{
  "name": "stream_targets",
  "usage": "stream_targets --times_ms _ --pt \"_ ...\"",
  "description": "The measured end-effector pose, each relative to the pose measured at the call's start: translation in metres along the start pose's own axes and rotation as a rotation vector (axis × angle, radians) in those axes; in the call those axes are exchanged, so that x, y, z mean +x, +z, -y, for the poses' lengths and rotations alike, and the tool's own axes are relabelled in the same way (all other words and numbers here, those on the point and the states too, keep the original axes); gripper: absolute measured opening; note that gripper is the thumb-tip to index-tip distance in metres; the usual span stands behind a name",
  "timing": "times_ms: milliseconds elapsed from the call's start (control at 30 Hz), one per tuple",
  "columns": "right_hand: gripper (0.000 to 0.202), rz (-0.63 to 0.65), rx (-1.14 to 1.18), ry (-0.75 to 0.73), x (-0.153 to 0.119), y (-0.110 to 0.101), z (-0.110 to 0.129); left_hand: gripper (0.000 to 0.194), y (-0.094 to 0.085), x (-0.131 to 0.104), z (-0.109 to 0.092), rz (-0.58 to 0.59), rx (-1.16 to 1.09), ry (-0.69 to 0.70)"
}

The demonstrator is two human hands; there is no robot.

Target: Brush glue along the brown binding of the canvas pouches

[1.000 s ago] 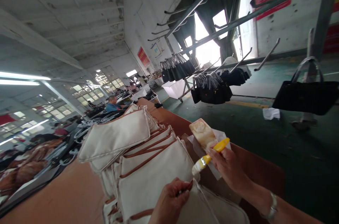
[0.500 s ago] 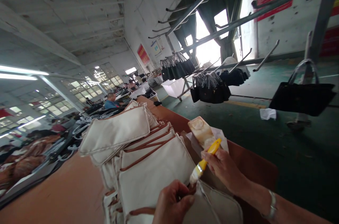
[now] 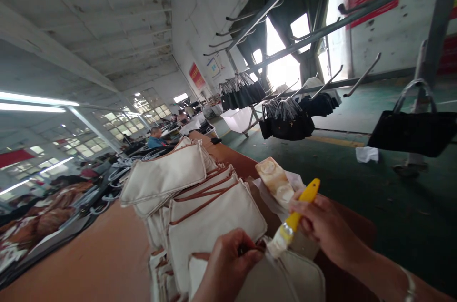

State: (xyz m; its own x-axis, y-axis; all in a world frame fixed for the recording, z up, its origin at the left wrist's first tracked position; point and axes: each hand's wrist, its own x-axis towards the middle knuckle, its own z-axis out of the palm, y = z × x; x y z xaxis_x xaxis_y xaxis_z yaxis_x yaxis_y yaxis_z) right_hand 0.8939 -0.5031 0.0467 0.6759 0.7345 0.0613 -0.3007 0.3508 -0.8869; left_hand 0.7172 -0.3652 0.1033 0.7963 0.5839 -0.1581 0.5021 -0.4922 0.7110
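Note:
My right hand (image 3: pixel 324 223) grips a paintbrush (image 3: pixel 296 214) by its yellow handle, the pale bristles pointing down and left. The bristle tip meets the upper edge of a cream bag piece (image 3: pixel 302 271) at the bottom of the view. My left hand (image 3: pixel 232 261) pinches that piece's brown-edged corner, close beside the bristles. Behind the left hand lies a stack of cream padded bag pieces (image 3: pixel 217 226) with brown edging. Past the brush sits a shallow tan container (image 3: pixel 274 178) with whitish residue, on white paper (image 3: pixel 294 180).
The brown table (image 3: pixel 89 254) runs away from me, with more cream pieces (image 3: pixel 166 169) piled further along. Dark material and pale cords (image 3: pixel 114 173) lie at left. A metal rack (image 3: pixel 307 38) with black handbags (image 3: pixel 287 123) stands at right. A person (image 3: pixel 156 138) sits beyond.
My right hand has moved right with the paintbrush, and the bristles have shifted right along the piece's edge. My left hand keeps its pinch. The view has turned slightly.

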Motion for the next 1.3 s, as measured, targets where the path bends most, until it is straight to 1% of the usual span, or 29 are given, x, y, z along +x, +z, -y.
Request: stream_targets --times_ms 33,67,133,167,200,233,267,300,333,400,433,500,533,567,633,700,767,800,867,933,1033,1100,1200,1267,1300 --pt "0.026 -0.056 0.091 -0.030 0.000 -0.005 0.011 0.019 -0.008 -0.002 -0.015 0.037 -0.052 0.036" --pt "0.024 -0.116 0.155 -0.095 0.001 -0.012 0.025 0.023 -0.018 -0.003 -0.031 0.076 -0.113 0.078" --pt "0.021 -0.161 0.238 -0.221 0.003 -0.024 0.053 0.034 -0.039 -0.007 -0.059 0.143 -0.229 0.206" --pt "0.020 -0.167 0.273 -0.245 0.004 -0.030 0.065 0.040 -0.050 -0.009 -0.068 0.154 -0.272 0.291" --pt "0.019 -0.163 0.303 -0.248 0.004 -0.034 0.074 0.045 -0.060 -0.011 -0.073 0.151 -0.297 0.369" --pt "0.019 -0.164 0.327 -0.235 0.004 -0.038 0.081 0.052 -0.071 -0.013 -0.073 0.145 -0.307 0.426" --pt "0.018 -0.170 0.338 -0.214 0.002 -0.042 0.083 0.059 -0.081 -0.015 -0.068 0.151 -0.308 0.443" --pt "0.017 -0.179 0.338 -0.197 -0.001 -0.046 0.083 0.064 -0.091 -0.017 -0.058 0.173 -0.303 0.417" --pt "0.017 -0.189 0.329 -0.182 -0.004 -0.050 0.080 0.067 -0.100 -0.019 -0.042 0.205 -0.300 0.359" --pt "0.017 -0.217 0.299 -0.152 -0.011 -0.059 0.067 0.065 -0.115 -0.023 -0.002 0.263 -0.266 0.191" --pt "0.017 -0.227 0.285 -0.130 -0.014 -0.063 0.059 0.062 -0.121 -0.025 0.020 0.251 -0.222 0.120" --pt "0.019 -0.235 0.273 -0.078 -0.019 -0.069 0.041 0.054 -0.123 -0.027 0.063 0.154 -0.045 -0.041" --pt "0.021 -0.236 0.271 -0.056 -0.020 -0.070 0.032 0.051 -0.118 -0.028 0.080 0.091 0.050 -0.108" --pt "0.021 -0.232 0.273 -0.036 -0.020 -0.070 0.023 0.048 -0.109 -0.027 0.094 0.040 0.130 -0.158" --pt "0.023 -0.216 0.278 0.007 -0.018 -0.063 0.005 0.041 -0.080 -0.023 0.110 -0.018 0.212 -0.181" --pt "0.024 -0.195 0.276 0.041 -0.014 -0.050 -0.011 0.036 -0.043 -0.014 0.112 -0.054 0.228 -0.166" --pt "0.029 -0.164 0.259 0.066 -0.008 -0.035 -0.026 0.035 -0.008 -0.001 0.106 -0.117 0.241 -0.179" --pt "0.032 -0.148 0.240 0.076 -0.004 -0.028 -0.033 0.037 0.006 0.006 0.103 -0.154 0.246 -0.194" --pt "0.036 -0.119 0.185 0.079 0.006 -0.015 -0.043 0.041 0.026 0.019 0.098 -0.214 0.233 -0.222" --pt "0.036 -0.098 0.127 0.062 0.017 -0.005 -0.049 0.041 0.036 0.028 0.096 -0.245 0.184 -0.225" --pt "0.035 -0.068 0.076 0.026 0.033 0.008 -0.053 0.040 0.040 0.033 0.096 -0.210 0.064 -0.170" --pt "0.034 -0.038 0.045 0.019 0.042 0.017 -0.053 0.041 0.040 0.029 0.094 -0.161 -0.052 -0.110" --pt "0.030 0.014 -0.025 0.013 0.049 0.030 -0.052 0.041 0.038 0.019 0.084 -0.065 -0.370 -0.037" --pt "0.027 0.036 -0.088 -0.004 0.053 0.037 -0.050 0.042 0.036 0.013 0.076 0.015 -0.555 -0.012" --pt "0.026 0.038 -0.125 -0.024 0.055 0.039 -0.048 0.042 0.036 0.011 0.072 0.048 -0.593 -0.011"
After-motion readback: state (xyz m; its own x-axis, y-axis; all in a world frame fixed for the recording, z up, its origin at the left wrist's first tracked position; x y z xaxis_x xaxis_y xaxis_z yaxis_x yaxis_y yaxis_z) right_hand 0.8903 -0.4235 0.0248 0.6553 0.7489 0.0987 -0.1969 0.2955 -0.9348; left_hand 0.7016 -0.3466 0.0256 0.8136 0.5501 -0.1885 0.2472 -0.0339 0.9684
